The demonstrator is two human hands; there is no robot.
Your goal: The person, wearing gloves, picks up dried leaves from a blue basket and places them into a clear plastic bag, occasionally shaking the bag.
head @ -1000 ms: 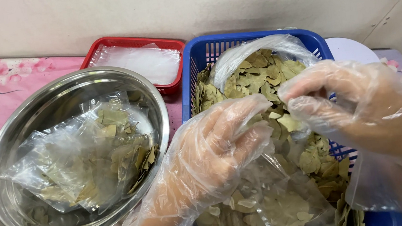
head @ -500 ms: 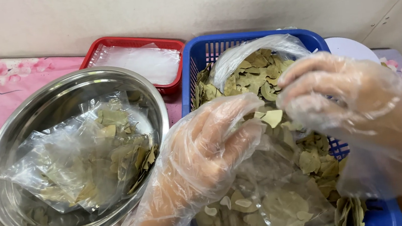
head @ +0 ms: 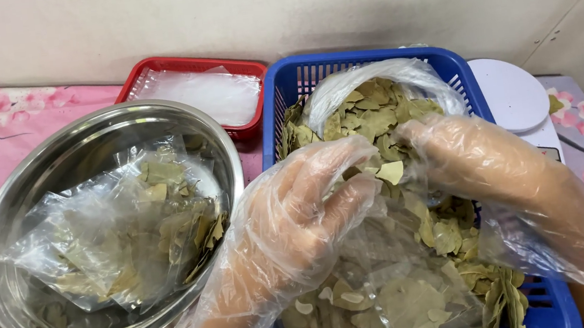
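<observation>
Two hands in loose clear plastic gloves work over a blue basket heaped with dried leaves, near the worktop's back edge by the wall. The left hand curls its fingers around the mouth of a clear bag partly filled with leaves. The right hand pinches a few leaves at that opening. Left of the basket, a steel bowl holds filled bags. Behind it sits a red tray; a white scale stands at the right.
</observation>
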